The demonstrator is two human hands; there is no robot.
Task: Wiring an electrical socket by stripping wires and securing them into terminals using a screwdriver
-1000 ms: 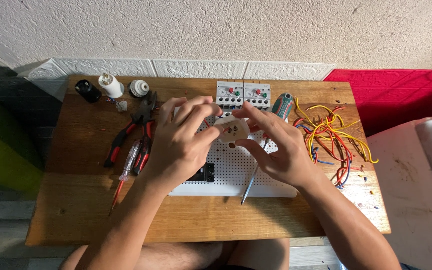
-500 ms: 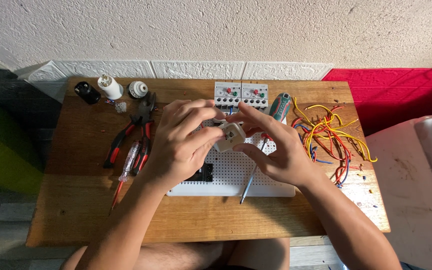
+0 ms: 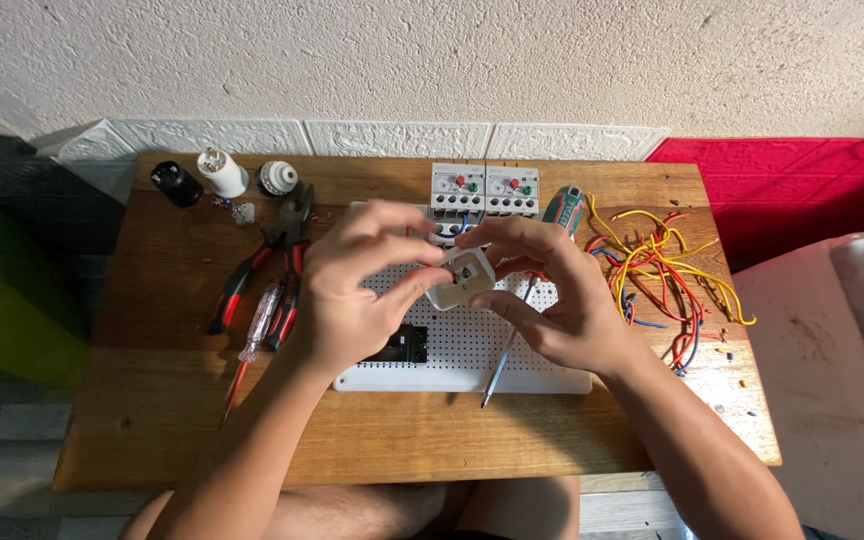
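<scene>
wooden table (image 3: 152, 420) against rough white wall (image 3: 432, 60); red mat (image 3: 792, 190) right.

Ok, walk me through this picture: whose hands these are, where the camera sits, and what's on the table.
The camera sits on a person's head and looks down at their own bare hands. The left hand and right hand together hold a small white square part above a white perforated board. On the wooden table lie red-handled pliers, a red-tipped screwdriver, a green-handled screwdriver, two grey relay blocks and a tangle of coloured wires.
</scene>
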